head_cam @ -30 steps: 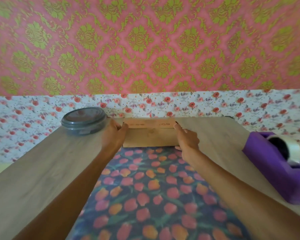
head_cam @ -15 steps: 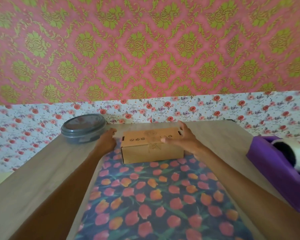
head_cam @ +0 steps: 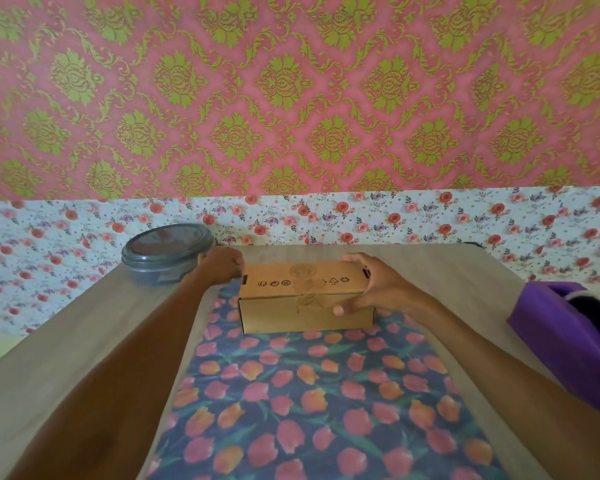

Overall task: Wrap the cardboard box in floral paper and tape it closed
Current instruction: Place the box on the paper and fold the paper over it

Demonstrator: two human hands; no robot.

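Wooden table: taped cardboard box on floral paper; right hand grips its 3 o'clock end, left hand curled at 9 o'clock, hold unclear.

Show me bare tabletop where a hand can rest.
Free: the table left of the floral paper, nearer than the grey container; the strip between paper and purple tape dispenser; the band behind the cardboard box. Crowded: left hand, right hand and container around the box.

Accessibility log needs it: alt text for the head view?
A person's right-hand grip holds the right end of a cardboard box lying on floral paper, left-hand grip at its left end. Grey lidded container left, purple tape dispenser right.
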